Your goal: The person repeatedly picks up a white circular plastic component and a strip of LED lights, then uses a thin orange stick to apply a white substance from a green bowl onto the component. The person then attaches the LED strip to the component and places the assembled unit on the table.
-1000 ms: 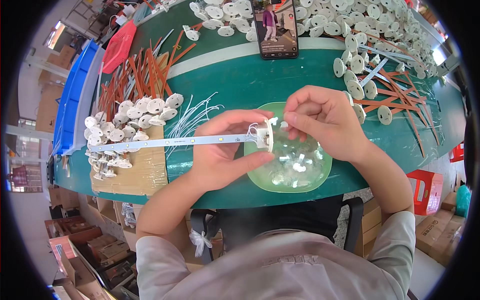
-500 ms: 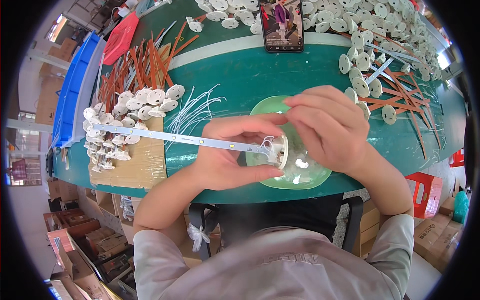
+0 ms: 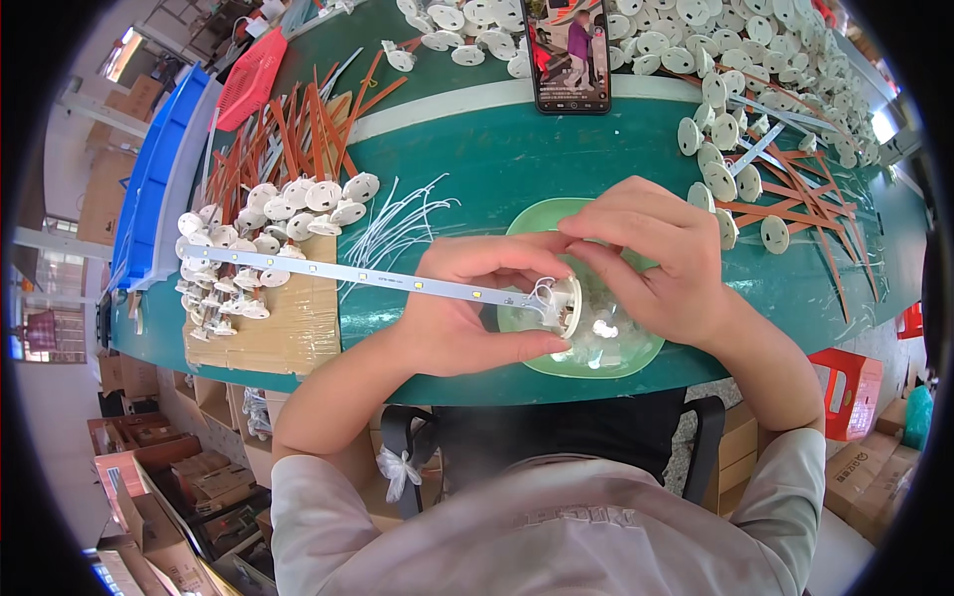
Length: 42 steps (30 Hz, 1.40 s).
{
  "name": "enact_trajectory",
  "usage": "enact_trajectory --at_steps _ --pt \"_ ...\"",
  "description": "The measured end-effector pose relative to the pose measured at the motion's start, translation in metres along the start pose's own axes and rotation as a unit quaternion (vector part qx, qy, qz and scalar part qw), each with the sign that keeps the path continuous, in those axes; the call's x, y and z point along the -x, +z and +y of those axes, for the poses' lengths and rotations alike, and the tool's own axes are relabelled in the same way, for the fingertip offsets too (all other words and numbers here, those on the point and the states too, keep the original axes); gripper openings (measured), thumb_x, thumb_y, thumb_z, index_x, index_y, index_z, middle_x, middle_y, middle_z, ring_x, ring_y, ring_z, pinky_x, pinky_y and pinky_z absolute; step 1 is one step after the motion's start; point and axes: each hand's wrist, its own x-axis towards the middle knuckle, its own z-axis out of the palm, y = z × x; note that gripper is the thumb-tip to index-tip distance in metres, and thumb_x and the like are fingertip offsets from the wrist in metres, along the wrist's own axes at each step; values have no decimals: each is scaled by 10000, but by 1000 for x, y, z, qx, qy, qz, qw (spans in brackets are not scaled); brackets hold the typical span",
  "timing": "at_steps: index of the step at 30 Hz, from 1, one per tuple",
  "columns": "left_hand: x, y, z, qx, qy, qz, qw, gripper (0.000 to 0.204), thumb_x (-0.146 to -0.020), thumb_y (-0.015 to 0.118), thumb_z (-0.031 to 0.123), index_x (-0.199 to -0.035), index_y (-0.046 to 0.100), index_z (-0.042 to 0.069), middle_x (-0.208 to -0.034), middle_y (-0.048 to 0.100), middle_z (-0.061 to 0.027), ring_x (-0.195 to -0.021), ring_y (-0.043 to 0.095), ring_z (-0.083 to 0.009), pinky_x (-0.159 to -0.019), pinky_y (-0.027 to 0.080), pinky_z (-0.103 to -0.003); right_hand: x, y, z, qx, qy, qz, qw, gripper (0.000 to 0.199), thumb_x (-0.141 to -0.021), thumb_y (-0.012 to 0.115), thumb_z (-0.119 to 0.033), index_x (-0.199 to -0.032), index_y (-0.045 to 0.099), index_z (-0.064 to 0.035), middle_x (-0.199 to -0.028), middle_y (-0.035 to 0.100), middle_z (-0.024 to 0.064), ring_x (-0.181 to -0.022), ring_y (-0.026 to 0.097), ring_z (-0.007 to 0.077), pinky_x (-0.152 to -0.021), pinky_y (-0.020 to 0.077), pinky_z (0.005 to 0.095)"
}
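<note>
My left hand [image 3: 447, 326] is closed round a white round end cap [image 3: 570, 308], its fingers above and its thumb below the rim. From the cap a long pale LED strip [image 3: 388, 280] runs out leftward across the hand, and thin white wires curl where the two meet. Just right of the cap is my right hand [image 3: 661, 263], thumb and fingertips pinched together near the left fingertips. Whatever lies in that pinch, if anything, is too small to make out. Beneath both hands stands a green bowl [image 3: 545, 212] with small clear and shiny pieces in it, partly hidden by the hands.
White wires [image 3: 397, 223] lie left of the bowl. Beyond them, white caps with strips [image 3: 318, 194] cover a cardboard sheet [image 3: 298, 348]. A phone [image 3: 571, 60] stands at the back. More capped strips [image 3: 755, 179] pile up at right. A blue tray [image 3: 159, 179] and red basket [image 3: 253, 79] stand far left.
The view has shifted slightly, so the table things appear a little lower and further right. Both hands keep nearly the same pose, with the right fingertips still pinched.
</note>
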Motion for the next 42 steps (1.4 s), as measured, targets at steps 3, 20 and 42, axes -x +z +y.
enact_trajectory --at_steps 3,20,42 --pt "-1 -7 5 -34 -12 -36 999 549 -694 863 -59 -1194 638 -35 -1334 593 -220 -1042 690 -234 -905 562 -349 1 0 1 16 -7 20 1000 189 -733 768 47 -894 730 -45 -852 722 64 -754 665 233 -623 530 331" --pt "0 -4 -6 47 90 83 991 605 -731 817 -103 -1283 583 -22 -1332 600 -215 -1149 663 -320 -986 559 -425 11 11 -19 -138 74 56 986 98 -800 730 34 -875 708 -25 -769 695 84 -639 661 204 -584 502 287" --pt "-1 -17 0 112 0 -11 994 611 -643 928 13 -1192 665 -40 -1143 704 -209 -1050 688 -272 -888 564 -379 3 0 -11 -151 -62 -76 984 156 -750 775 11 -897 731 -16 -854 709 104 -715 667 251 -599 529 332"
